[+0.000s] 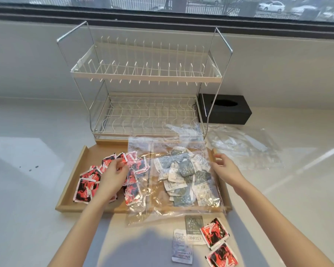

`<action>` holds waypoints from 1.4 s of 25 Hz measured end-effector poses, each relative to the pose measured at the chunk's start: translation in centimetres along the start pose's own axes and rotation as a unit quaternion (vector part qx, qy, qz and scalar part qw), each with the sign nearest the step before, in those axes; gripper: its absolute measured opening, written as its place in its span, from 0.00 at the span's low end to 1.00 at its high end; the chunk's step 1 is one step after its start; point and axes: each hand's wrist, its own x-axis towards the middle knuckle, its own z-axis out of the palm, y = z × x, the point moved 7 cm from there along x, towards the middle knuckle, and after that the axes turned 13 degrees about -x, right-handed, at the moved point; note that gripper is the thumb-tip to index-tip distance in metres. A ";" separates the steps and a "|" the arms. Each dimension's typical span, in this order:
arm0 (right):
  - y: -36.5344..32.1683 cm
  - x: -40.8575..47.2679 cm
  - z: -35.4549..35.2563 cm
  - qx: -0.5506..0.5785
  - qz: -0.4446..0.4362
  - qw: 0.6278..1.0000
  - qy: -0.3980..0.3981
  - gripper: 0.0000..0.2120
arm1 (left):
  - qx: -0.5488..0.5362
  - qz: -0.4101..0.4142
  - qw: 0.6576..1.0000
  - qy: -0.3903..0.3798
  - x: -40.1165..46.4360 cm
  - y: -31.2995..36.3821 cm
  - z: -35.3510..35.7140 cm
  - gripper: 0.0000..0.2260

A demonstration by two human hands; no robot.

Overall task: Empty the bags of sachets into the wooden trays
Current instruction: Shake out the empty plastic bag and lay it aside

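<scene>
A wooden tray lies on the white counter in front of me. Red-and-black sachets are heaped in its left half. A clear plastic bag lies flat over its right half, covering grey and white sachets. My left hand rests on the red sachets at the bag's left edge, fingers pinching that edge. My right hand touches the bag's right edge with fingers spread. Several loose sachets lie on the counter near the front of the tray.
A white two-tier wire dish rack stands right behind the tray. A black tissue box sits to the right of the rack. Another empty clear bag lies on the counter at the right.
</scene>
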 end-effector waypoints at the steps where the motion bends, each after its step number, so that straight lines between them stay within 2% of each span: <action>1: -0.2 0.5 0.2 0.000 0.002 1.000 0.000 0.21 | -0.001 -0.016 1.000 -0.013 0.3 0.0 0.4 0.21; 8: 0.2 0.9 0.5 0.070 -0.004 0.996 0.047 0.20 | -0.069 -0.036 0.996 -0.034 0.4 -0.5 1.4 0.21; 11: 0.6 0.3 0.3 0.100 -0.017 0.993 0.053 0.17 | -0.099 0.009 0.994 -0.035 -0.2 0.0 1.0 0.21; 15: 0.0 -1.2 -1.3 0.147 -0.051 0.985 0.081 0.09 | -0.107 0.078 0.991 -0.027 -1.2 1.4 -0.5 0.14; 19: -1.6 -2.3 -2.8 0.190 -0.091 0.974 0.079 0.11 | -0.121 0.099 0.988 0.001 -2.3 3.0 -1.6 0.14; 23: -2.3 -3.1 -4.2 0.138 -0.133 0.979 0.068 0.13 | -0.109 0.123 0.986 -0.033 -3.2 4.7 -2.4 0.11; 26: -2.5 -3.4 -5.2 0.071 -0.147 0.981 0.105 0.12 | -0.017 0.152 0.987 -0.056 -3.7 5.5 -2.1 0.15; 29: -2.9 -4.0 -6.1 0.047 -0.164 0.976 0.136 0.09 | 0.047 0.213 0.976 -0.026 -4.4 6.7 -2.4 0.11; 30: -3.1 -4.2 -6.4 0.038 -0.170 0.973 0.149 0.07 | 0.046 0.227 0.973 -0.011 -4.6 7.1 -2.7 0.08; 33: -3.9 -5.4 -8.1 0.004 -0.181 0.963 0.201 0.03 | 0.037 0.242 0.970 0.015 -5.4 8.5 -3.5 0.10; 35: -4.3 -6.2 -9.5 0.006 -0.186 0.956 0.229 0.04 | 0.027 0.255 0.966 0.020 -5.9 9.4 -3.6 0.09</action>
